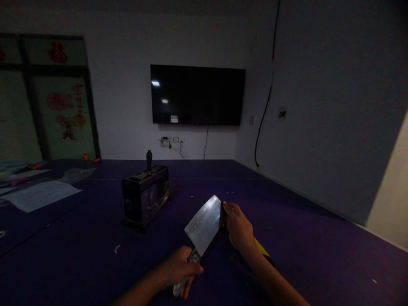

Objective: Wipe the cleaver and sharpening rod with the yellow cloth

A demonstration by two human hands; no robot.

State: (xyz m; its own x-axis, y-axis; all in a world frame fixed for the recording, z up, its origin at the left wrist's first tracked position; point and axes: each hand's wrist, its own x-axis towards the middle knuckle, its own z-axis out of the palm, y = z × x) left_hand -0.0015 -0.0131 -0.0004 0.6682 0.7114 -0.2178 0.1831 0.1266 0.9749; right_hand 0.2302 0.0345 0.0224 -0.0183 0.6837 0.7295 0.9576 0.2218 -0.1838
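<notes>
A broad steel cleaver (204, 223) was held just above the purple table (318, 255), close to its near edge and about midway along it. Its long axis ran from the pale handle, low and nearest the person, up and away toward the table's far right corner, with the flat of the blade turned up toward the camera.

The left hand (180, 270) had its grip closed around the handle, fingers wrapped underneath and thumb on top. The whole blade therefore lay beyond and to the right of that grip.

The right hand (239, 229) was at the opposite end, its curled fingers touching the blade's far right corner by the spine. Whether that grip pinched the steel or only rested against it could not be told. Of the two, the right hand was nearer the blade's tip and the left nearer the butt of the handle.

A yellow strip-like object (259, 248) showed under the right wrist, mostly hidden, so its kind was unclear.

A dark box-shaped knife block (145, 195), with one black handle (148, 160) standing up from its top, sat well apart toward the far left. White paper sheets (41, 194) lay near the table's left edge.
</notes>
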